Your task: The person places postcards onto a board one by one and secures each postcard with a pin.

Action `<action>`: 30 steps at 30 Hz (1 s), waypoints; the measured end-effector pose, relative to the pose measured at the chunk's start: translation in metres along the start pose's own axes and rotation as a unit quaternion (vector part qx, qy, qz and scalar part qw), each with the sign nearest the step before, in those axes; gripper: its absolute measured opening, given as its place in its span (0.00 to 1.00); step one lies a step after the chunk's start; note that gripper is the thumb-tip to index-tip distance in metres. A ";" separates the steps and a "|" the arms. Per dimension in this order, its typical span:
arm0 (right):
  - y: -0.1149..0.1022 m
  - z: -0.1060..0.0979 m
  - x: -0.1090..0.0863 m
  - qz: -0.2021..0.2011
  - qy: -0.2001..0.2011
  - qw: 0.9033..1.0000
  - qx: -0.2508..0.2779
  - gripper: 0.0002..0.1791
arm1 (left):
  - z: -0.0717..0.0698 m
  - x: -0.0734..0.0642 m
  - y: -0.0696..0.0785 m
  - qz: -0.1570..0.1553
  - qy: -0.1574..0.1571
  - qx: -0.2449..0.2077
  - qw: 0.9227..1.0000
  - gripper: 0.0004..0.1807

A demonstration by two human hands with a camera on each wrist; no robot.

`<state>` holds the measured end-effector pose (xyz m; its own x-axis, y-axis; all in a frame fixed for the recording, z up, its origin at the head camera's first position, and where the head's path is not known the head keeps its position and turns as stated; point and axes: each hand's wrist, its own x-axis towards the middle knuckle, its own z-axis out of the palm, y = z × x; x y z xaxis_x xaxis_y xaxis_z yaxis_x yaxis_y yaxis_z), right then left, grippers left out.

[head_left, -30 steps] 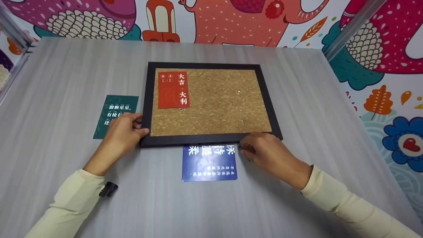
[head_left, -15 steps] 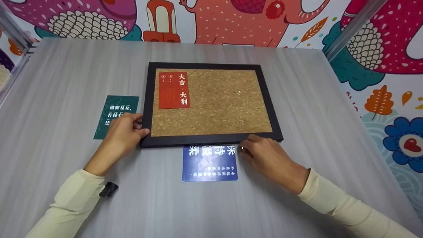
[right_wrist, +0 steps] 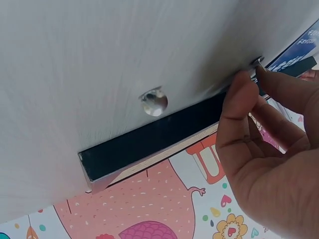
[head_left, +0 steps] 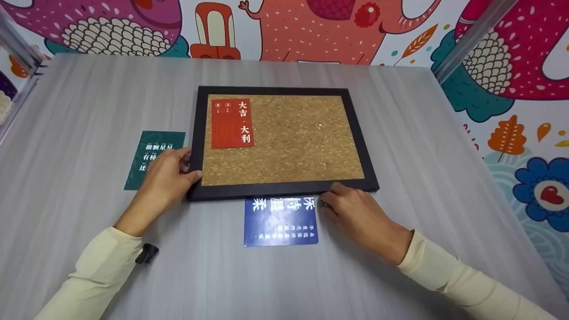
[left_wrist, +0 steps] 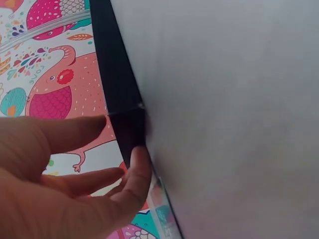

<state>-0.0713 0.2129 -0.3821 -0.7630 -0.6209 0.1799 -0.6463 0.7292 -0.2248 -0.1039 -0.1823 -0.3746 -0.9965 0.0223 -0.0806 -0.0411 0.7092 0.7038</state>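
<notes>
A black-framed cork board [head_left: 284, 164] lies on the table with a red card [head_left: 232, 123] on its upper left. My left hand [head_left: 166, 178] holds the frame's near left corner, thumb at the top edge and fingers along the side. In the left wrist view the fingertips meet the dark frame [left_wrist: 117, 64]. My right hand [head_left: 358, 211] is at the near edge, beside a blue card [head_left: 281, 226]. Its thumb and index finger pinch a small shiny metal piece [right_wrist: 257, 61], mostly hidden by the fingertips. Another round shiny piece [right_wrist: 155, 102] lies on the table near the frame.
A green card [head_left: 153, 140] lies left of the board, partly under the left hand. The blue card's top edge meets the near side of the frame. Behind the grey table [head_left: 129, 98] stands a wall [head_left: 311, 35] printed with cartoon animals.
My right hand has shifted slightly toward me and its fingertips have drawn together. The shiny bit visible beneath it a second ago is covered in the head view. My left hand keeps its hold.
</notes>
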 end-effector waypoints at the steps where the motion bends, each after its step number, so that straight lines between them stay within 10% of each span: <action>1: 0.000 0.001 0.000 -0.002 0.001 1.000 0.001 0.08 | 0.001 0.001 0.002 0.000 0.002 0.002 1.000 0.36; 30: 0.002 0.009 -0.004 -0.031 0.038 0.999 -0.008 0.10 | 0.017 0.040 0.021 0.056 0.007 0.029 0.998 0.36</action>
<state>-0.0692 0.2141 -0.3916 -0.7191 -0.6422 0.2655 -0.6924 0.6946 -0.1952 -0.1430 -0.1545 -0.3749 -0.9956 0.0940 0.0070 0.0747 0.7420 0.6663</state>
